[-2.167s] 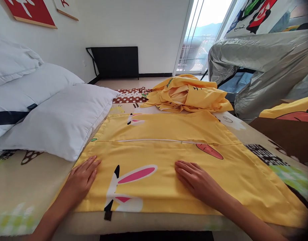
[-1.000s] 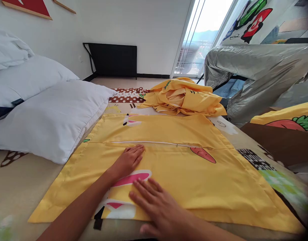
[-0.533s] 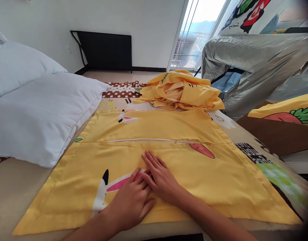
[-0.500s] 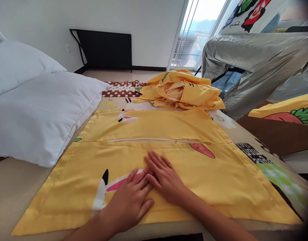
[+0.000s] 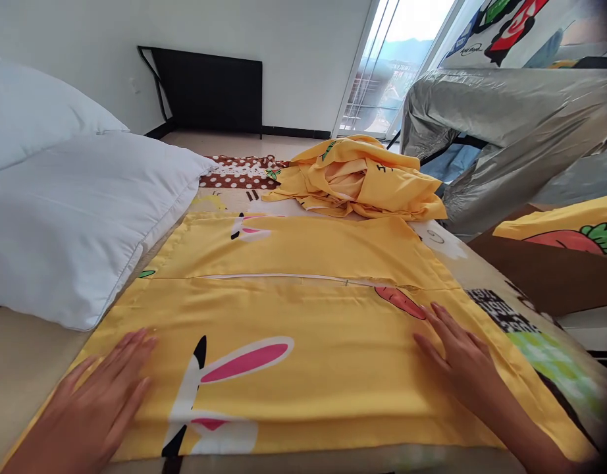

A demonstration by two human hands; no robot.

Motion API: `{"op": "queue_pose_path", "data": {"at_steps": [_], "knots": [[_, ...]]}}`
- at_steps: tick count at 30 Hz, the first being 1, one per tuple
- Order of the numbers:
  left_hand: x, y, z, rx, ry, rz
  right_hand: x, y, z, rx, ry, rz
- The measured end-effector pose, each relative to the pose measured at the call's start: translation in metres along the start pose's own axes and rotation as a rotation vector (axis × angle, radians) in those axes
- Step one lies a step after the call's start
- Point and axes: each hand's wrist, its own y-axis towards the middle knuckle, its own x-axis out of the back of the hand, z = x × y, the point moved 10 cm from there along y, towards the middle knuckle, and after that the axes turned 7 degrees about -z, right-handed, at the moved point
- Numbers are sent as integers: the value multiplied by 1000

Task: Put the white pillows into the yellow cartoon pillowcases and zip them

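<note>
A yellow pillowcase [image 5: 333, 355] printed with rabbits and carrots is spread over the bed in front of me. Across its upper half runs a slit opening with a pale edge. My left hand [image 5: 99, 398] rests on the left part of the cloth, palm down, fingers stretched out. Toward the right side, my right hand [image 5: 459, 359] is laid on the fabric near the printed carrot, its fingers extended and apart. Neither hand holds anything.
White pillows [image 5: 86, 217] lie at the left. Behind the pillowcase sits a crumpled heap of yellow fabric [image 5: 363, 178]. A cardboard box [image 5: 521, 270] with yellow cloth stands at the right, near furniture under silvery plastic [image 5: 505, 112]. A black panel [image 5: 214, 92] leans by the wall.
My hands were together at the middle of the pillowcase. They have slid apart, the left one to the left and the right one to the right, uncovering the printed rabbit.
</note>
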Motion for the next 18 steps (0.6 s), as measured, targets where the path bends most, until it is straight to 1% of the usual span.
{"op": "queue_pose_path", "data": {"at_steps": [1,3,4,5,6,7,8,10,11,12,13,14,15,16,18], "knots": [[1,24,-23,-102,-1,44,2,21,28,52,64,8],[-7,80,-59,-151,-60,198,1,65,95,187,215,79],[-16,108,-77,-156,-103,297,-4,85,130,253,286,144],[-26,137,-92,-132,-131,371,-11,103,161,295,344,201],[-36,165,-104,-96,-146,411,-18,120,188,312,386,241],[-46,191,-114,-60,-155,420,-27,137,210,313,407,267],[-56,215,-122,-35,-152,403,-37,150,228,314,415,285],[-81,251,-128,7,-153,381,-61,173,248,301,405,304],[-92,264,-125,29,-153,366,-72,183,250,297,397,309],[-102,273,-118,57,-150,348,-83,191,245,292,385,314],[-110,279,-105,92,-143,327,-94,199,235,283,371,320],[-115,284,-88,136,-131,304,-103,208,218,264,353,326],[-119,286,-67,187,-115,283,-112,216,194,230,328,334],[-121,287,-44,242,-97,270,-120,223,164,183,299,338],[-125,287,6,351,-56,270,-132,235,95,52,230,341]]}}
